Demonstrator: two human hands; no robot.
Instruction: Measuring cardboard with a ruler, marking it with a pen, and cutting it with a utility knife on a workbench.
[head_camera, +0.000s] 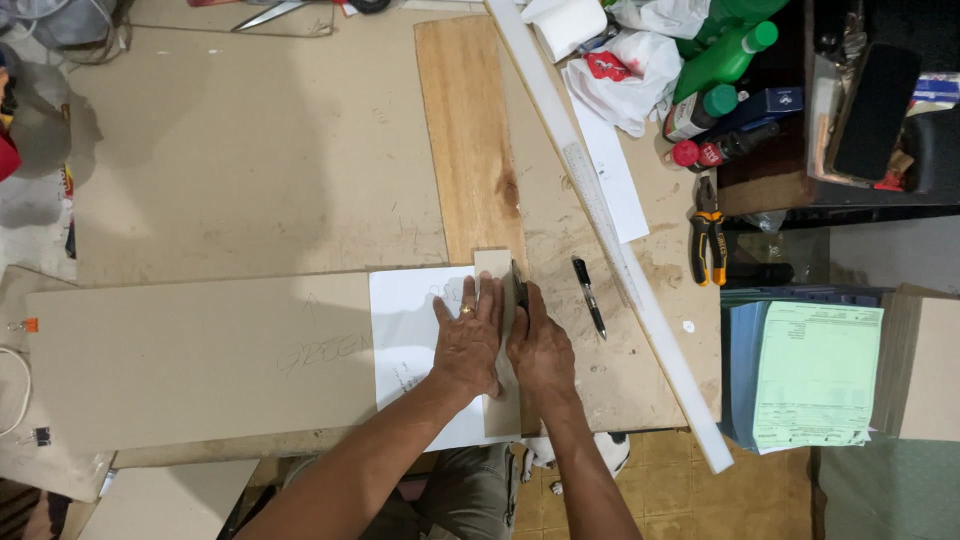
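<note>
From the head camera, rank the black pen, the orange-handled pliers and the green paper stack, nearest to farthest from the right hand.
1. Black pen: lies on the board just right of the right hand.
2. Orange-handled pliers: farther right and up, near the bottles.
3. Green paper stack: farthest, at the right, beyond the long white ruler.

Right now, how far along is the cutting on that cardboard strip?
Done: the white sheet lies on the big board, with the strip set along its right edge. In hand: the left hand presses the strip flat while the right hand holds a dark tool, probably a cutter, against its edge near the top. Left: I see no finished cut, so most of that edge.
</note>
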